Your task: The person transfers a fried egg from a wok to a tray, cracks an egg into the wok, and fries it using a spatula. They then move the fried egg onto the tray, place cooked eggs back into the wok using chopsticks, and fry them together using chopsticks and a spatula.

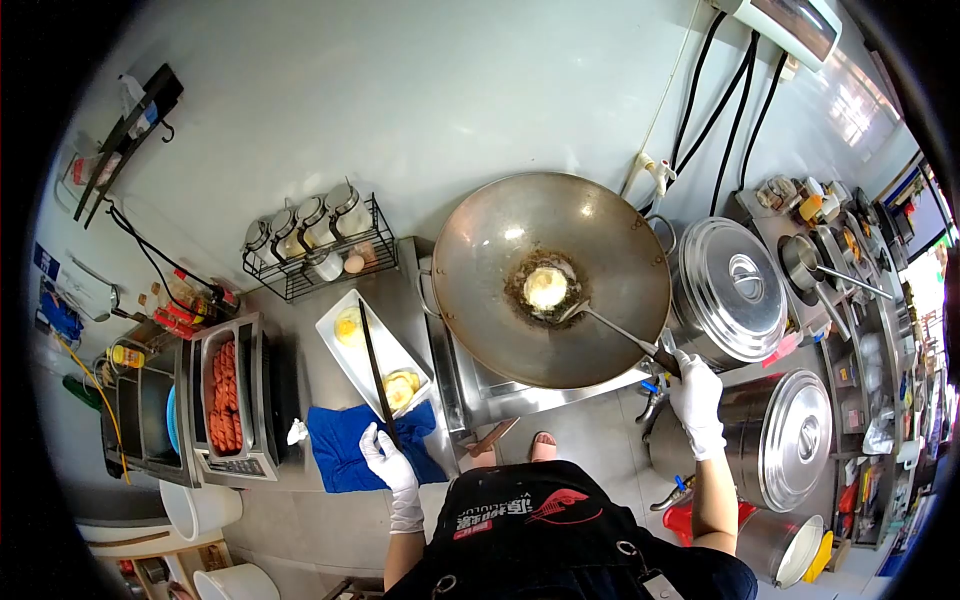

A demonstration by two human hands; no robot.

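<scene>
A large wok (pixel 480 270) stands at the centre, with a round egg-like piece (pixel 545 288) in oil at its bottom. My right hand (pixel 695 395), in a white glove, grips the handle of a spatula (pixel 620 331), whose blade touches the wok beside the piece. My left hand (pixel 387 462), also gloved, is closed at the lower end of long dark chopsticks (pixel 374 365). The chopsticks lie across a white rectangular tray (pixel 375 345) holding yellow pieces at both ends. Beneath my left hand a blue cloth (pixel 340 460) covers the counter's front edge.
A wire rack (pixel 290 288) with lidded jars stands against the wall. Farther left is a tray of red meat-like pieces (pixel 224 400). Large lidded pots (pixel 740 290) stand right of the wok, beside shelves of containers (pixel 865 390).
</scene>
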